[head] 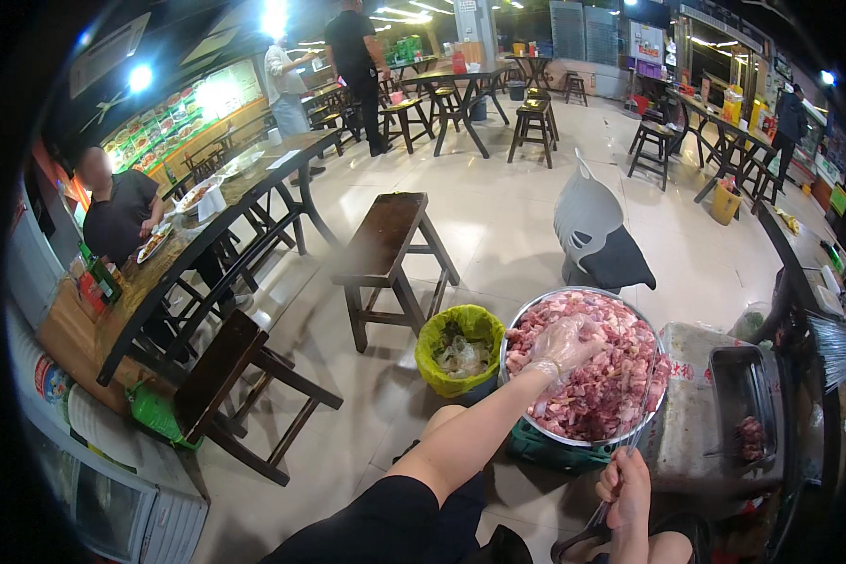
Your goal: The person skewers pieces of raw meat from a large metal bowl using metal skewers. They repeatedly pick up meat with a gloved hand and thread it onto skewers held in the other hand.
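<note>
A wide round metal basin [513, 395] is heaped with raw meat chunks [592, 402]. My left hand [569, 344], in a thin clear plastic glove, rests in the meat; its fingertips are partly hidden, so whether it grips a piece is unclear. At the basin's near right rim, my right hand [627, 483] is bare and closed around several thin skewers [632, 440]. Their upper ends slant up over the meat. On the right, a metal tray [733, 381] holds a small pile of skewered meat [751, 438] at its near end.
The basin sits on a green crate [557, 451]. Left of it stands a bin with a yellow liner [433, 359]. A white box [684, 395] supports the tray. Wooden benches [388, 240], a grey chair [589, 218] and a long table [254, 183] surround me. A person [120, 211] sits there.
</note>
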`<state>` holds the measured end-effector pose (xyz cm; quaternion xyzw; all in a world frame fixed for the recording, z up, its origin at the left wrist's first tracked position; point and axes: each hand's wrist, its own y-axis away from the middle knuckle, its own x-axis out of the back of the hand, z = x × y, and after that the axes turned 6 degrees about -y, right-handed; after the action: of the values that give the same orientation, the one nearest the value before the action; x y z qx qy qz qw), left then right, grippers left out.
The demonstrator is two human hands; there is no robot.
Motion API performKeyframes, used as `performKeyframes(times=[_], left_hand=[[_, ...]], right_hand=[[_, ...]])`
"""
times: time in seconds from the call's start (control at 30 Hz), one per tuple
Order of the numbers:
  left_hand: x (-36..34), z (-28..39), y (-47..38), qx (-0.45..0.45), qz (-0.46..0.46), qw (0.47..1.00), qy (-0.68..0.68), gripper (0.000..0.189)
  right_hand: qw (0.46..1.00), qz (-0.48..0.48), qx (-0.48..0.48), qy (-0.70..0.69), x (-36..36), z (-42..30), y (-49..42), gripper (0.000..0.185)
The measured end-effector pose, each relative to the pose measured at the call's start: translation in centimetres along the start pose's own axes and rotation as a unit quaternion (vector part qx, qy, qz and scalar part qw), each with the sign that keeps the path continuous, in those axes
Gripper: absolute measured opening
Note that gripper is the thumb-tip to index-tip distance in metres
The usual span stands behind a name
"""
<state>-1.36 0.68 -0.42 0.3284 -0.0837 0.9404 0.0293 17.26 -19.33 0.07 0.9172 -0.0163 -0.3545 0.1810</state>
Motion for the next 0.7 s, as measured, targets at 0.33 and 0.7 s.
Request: performKeyframes(times=[0.33,0.7], left_hand=[[-0.5,0.8,0.7,-0.090,0.082,0.992,0.015,0.028],[-1.3,1.8,0.0,-0.032,-0.006,0.972,0.234,0.024]], right_hand=[[1.000,0.003,0.006,-0.003,0.3,-0.1,0.1,0.010],[1.000,-0.010,0.002,-0.007,0.1,-0.6,0.6,0.007]])
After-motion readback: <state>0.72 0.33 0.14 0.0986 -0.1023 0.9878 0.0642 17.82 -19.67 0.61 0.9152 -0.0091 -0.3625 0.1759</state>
